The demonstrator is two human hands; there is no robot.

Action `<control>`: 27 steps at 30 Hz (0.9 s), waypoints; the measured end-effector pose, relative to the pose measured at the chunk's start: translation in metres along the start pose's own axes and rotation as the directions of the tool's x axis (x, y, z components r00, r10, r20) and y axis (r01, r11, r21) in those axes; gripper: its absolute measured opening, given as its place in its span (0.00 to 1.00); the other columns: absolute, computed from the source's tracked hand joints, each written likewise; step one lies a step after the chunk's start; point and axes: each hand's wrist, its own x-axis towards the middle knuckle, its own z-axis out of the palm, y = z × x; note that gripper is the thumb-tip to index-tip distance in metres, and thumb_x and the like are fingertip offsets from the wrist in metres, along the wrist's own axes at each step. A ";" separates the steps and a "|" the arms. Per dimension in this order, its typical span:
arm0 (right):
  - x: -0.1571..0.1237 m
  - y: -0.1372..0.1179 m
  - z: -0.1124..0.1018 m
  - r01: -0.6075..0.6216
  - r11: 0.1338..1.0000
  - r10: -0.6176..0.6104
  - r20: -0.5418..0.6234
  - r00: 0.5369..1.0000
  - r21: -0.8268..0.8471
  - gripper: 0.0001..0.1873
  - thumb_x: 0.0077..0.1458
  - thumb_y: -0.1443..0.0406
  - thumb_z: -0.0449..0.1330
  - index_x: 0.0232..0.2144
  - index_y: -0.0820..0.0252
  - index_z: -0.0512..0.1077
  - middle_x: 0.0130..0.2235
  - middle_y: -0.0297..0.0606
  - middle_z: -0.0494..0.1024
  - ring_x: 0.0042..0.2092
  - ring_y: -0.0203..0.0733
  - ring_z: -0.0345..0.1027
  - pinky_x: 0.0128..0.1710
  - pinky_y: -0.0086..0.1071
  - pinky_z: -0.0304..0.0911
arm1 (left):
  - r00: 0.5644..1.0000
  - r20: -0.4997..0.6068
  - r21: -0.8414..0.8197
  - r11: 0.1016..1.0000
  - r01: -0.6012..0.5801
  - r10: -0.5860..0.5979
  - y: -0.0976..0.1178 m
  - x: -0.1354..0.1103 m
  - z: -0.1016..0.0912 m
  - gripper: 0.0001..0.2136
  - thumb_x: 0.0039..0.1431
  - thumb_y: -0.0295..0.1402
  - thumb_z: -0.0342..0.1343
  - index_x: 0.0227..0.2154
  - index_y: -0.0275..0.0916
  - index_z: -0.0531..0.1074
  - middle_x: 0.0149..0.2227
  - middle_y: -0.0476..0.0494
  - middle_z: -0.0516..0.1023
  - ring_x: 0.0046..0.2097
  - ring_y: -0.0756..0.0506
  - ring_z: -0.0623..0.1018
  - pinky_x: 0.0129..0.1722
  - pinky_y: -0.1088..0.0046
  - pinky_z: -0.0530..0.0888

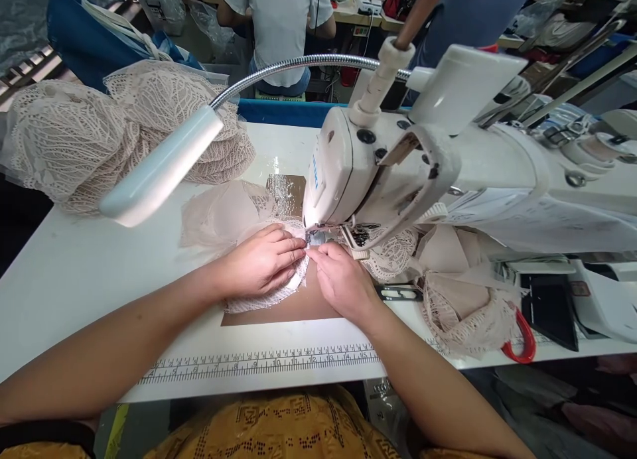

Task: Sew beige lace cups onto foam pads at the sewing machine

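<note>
One lace piece [256, 303] lies under our left hand [261, 263], fingers flat; at its two-o'clock edge our right hand [343, 276] bunches narrow, grip unclear.

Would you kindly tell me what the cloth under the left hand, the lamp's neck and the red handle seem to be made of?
Cloth: matt, lacy textile, by its patterned surface; fibre unclear.
Lamp neck: likely metal, from its silvery, ribbed shine.
Red handle: probably glossy plastic, given its smooth sheen.
</note>
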 end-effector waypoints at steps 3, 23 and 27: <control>0.001 -0.001 0.001 -0.026 0.999 0.027 0.004 1.000 -0.030 0.25 0.60 0.71 0.47 0.56 0.58 0.70 0.45 0.44 0.76 0.44 0.44 0.71 0.42 0.32 0.66 | 1.000 -0.004 0.026 1.000 0.001 0.000 -0.001 0.001 0.002 0.17 0.65 0.32 0.48 0.54 0.31 0.70 0.54 0.34 0.74 0.51 0.37 0.72 0.53 0.53 0.69; 0.001 0.000 0.001 -0.007 0.997 0.007 -0.005 1.000 -0.083 0.23 0.62 0.70 0.46 0.54 0.59 0.71 0.41 0.43 0.76 0.41 0.42 0.70 0.42 0.30 0.64 | 0.999 -0.040 -0.003 1.000 0.012 -0.012 -0.008 0.002 0.009 0.16 0.67 0.28 0.45 0.54 0.32 0.69 0.53 0.32 0.74 0.54 0.38 0.71 0.50 0.57 0.73; 0.002 0.001 -0.001 0.003 0.998 -0.003 0.007 1.000 -0.058 0.23 0.62 0.70 0.46 0.54 0.61 0.72 0.41 0.44 0.77 0.42 0.43 0.70 0.43 0.31 0.64 | 0.998 -0.054 -0.005 0.999 0.038 -0.039 -0.010 0.003 0.007 0.16 0.68 0.29 0.46 0.54 0.32 0.69 0.54 0.32 0.74 0.53 0.38 0.71 0.50 0.58 0.73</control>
